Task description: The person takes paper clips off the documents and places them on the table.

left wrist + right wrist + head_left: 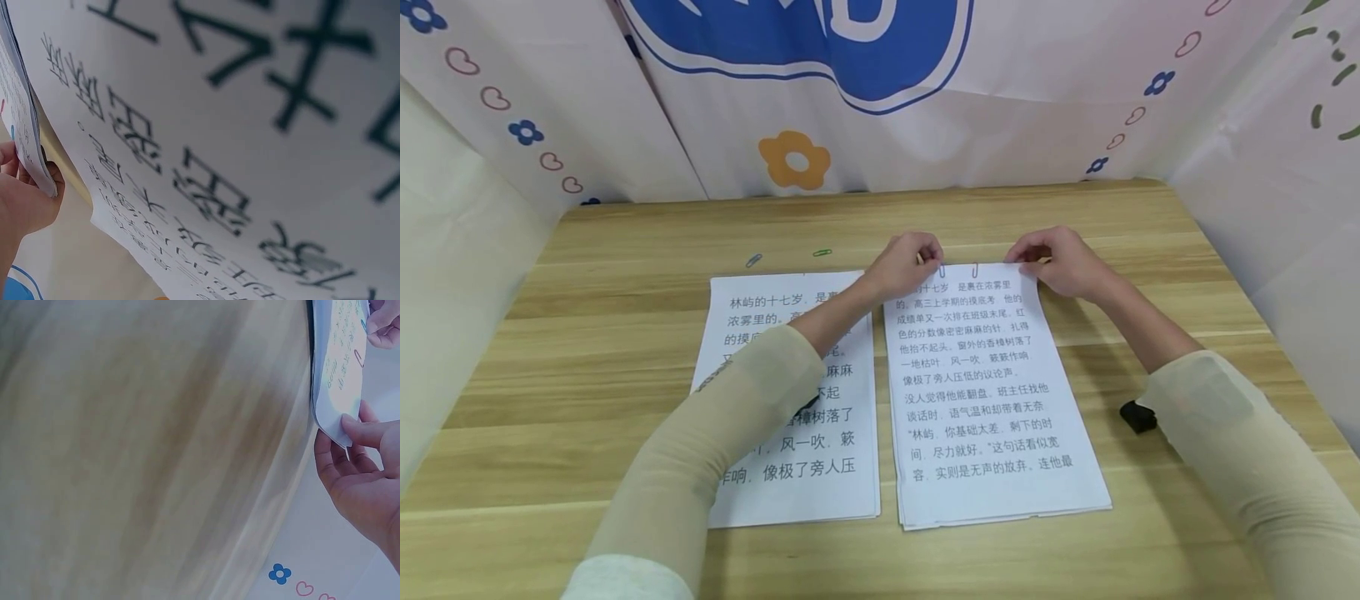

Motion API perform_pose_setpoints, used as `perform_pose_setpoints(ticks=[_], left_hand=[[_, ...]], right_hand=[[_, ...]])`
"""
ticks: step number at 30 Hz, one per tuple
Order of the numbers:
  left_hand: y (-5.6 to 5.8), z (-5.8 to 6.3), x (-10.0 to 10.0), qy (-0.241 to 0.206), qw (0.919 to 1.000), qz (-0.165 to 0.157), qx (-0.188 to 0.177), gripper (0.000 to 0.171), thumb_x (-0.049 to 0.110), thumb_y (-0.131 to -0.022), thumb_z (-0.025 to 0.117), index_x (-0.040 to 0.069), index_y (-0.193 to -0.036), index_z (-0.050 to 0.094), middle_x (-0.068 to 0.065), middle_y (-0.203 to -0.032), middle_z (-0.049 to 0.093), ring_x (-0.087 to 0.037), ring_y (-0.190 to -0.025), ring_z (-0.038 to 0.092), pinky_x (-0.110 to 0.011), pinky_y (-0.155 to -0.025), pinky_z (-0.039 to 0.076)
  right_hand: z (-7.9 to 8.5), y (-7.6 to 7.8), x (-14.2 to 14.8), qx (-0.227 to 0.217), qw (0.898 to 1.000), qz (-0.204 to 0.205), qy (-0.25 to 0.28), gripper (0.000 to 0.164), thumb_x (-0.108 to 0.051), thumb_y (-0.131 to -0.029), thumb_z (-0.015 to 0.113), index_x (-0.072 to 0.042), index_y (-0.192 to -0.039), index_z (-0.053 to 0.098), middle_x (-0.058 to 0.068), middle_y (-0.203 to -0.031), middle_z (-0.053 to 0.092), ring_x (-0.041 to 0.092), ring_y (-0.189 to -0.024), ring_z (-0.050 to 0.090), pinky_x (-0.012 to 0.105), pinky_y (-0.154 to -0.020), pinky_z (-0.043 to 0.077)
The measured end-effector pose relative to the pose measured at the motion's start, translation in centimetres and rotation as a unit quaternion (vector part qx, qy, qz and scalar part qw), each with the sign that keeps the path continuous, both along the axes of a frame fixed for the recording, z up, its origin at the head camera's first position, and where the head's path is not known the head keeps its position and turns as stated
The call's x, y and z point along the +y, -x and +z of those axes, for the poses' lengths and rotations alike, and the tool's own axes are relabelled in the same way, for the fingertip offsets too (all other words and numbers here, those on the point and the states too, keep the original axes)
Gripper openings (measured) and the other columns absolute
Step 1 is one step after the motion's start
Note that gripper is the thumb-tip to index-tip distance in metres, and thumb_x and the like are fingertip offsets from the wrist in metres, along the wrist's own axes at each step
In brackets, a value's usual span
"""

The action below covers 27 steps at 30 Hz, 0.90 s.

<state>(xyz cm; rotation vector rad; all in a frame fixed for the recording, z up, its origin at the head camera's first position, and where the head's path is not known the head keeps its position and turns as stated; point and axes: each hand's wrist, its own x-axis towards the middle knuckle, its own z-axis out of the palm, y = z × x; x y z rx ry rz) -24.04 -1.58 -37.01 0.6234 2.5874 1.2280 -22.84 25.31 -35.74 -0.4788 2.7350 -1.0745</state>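
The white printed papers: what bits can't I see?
Head view: lines on the left white printed sheet, behind the beige left sleeve.
Head view: first characters on the right white printed stack, behind the left hand.
Right wrist: part of that stack, cut off by the top edge.

Head view: bright, soft, even light. Right paper stack (992, 417) pale, print sharp enough to read. Soft-edged shadow on wooden table (587, 350), between that stack and right sleeve (1247, 467). Faint pinkish cast on far drape (1037, 142). Left wrist view: dimmer, cooler. Left paper stack (312, 175) greyish, its nearest characters soft, out of focus. Right wrist view: muted, bluish. Table grain badly blurred, darkening toward one corner; right hand (369, 481) clearer, paper beside it the brightest patch.
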Motion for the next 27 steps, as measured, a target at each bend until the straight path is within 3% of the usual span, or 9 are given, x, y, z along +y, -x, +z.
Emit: perform_pose_setpoints(ticks=[27], left_hand=[[-0.04,-0.21,0.10,-0.024,0.9991,0.034,0.002,0.009,0.004,-0.104,0.057,0.003,-0.104,0.067,-0.009,-0.096,0.063,-0.020,-0.089,0.058,-0.024,-0.078,0.048]], right_hand=[[-0.11,0.15,-0.12,0.008,1.000,0.002,0.006,0.020,0.012,-0.097,0.059,0.005,-0.109,0.074,0.023,-0.113,0.070,0.033,-0.099,0.061,0.019,-0.076,0.044]])
